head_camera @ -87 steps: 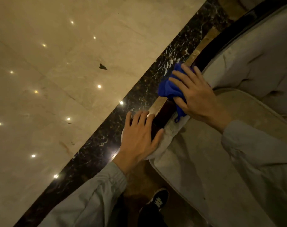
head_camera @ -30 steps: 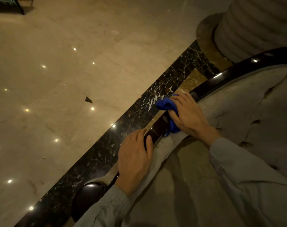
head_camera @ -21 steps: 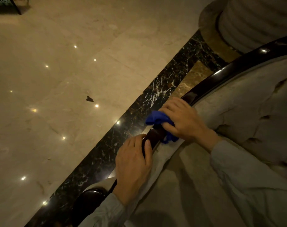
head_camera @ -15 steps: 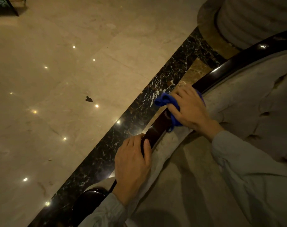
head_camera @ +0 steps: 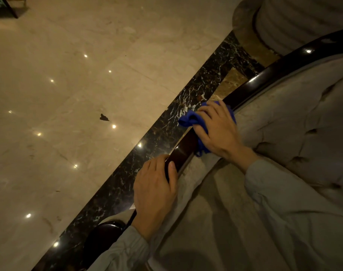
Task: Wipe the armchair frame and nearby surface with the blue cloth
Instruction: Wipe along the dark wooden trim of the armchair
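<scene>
Dim, warm light. Small ceiling lights glare as bright pinpoints off the polished marble floor point(head_camera: 72, 106) and as highlights on the glossy dark armchair frame point(head_camera: 264, 79). The seat cushion point(head_camera: 215, 231) lies in deep soft shadow. Straight lines bend at the edges; corners darken, detail turns grainy.

Blue cloth point(head_camera: 190, 119) bunched on dark glossy armchair frame point(head_camera: 264, 79) — curved rail, beige tufted upholstery
</scene>
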